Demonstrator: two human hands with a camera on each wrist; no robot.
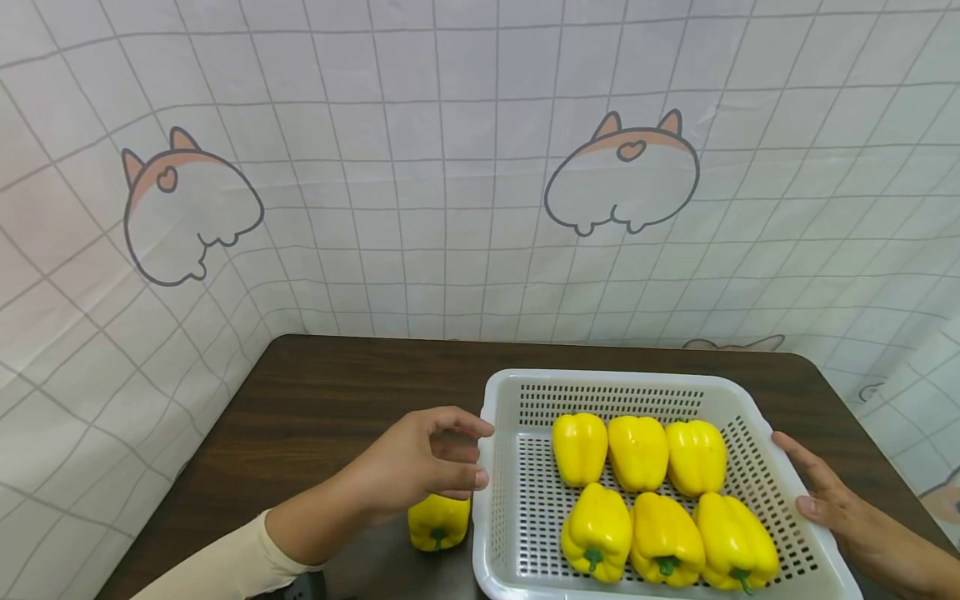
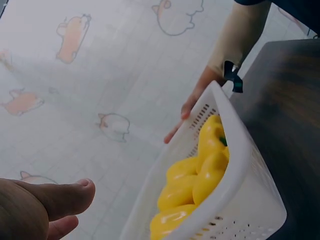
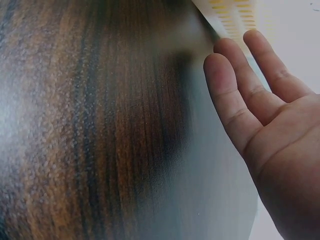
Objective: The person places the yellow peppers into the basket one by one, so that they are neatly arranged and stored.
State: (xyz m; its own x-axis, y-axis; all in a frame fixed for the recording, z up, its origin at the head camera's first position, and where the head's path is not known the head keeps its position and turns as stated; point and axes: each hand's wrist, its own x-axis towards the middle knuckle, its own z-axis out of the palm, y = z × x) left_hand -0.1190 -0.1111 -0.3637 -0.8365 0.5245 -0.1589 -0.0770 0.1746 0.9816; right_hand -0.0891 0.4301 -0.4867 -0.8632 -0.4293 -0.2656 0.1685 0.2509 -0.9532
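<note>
A white perforated plastic basket (image 1: pixel 611 376) stands on the table, holding yellow bell peppers (image 1: pixel 637 454) in two rows of three. My left hand (image 1: pixel 408 467) hovers by the basket's left rim, thumb and fingers apart with nothing between them; the left wrist view shows its thumb (image 2: pixel 70 200) away from the basket wall. Below that hand, a single yellow bell pepper (image 1: pixel 437 527) lies on the table outside the basket, partly covered by the hand. My right hand (image 1: pixel 840 504) rests against the basket's right side; its fingers (image 3: pixel 250 95) look extended in the right wrist view.
The dark wood-grain table (image 1: pixel 337 392) has rounded far corners. Behind it and at its sides hangs a white grid-patterned cloth (image 1: pixel 450 167) with cartoon animal prints. A dark object (image 1: pixel 303 586) shows at my left wrist.
</note>
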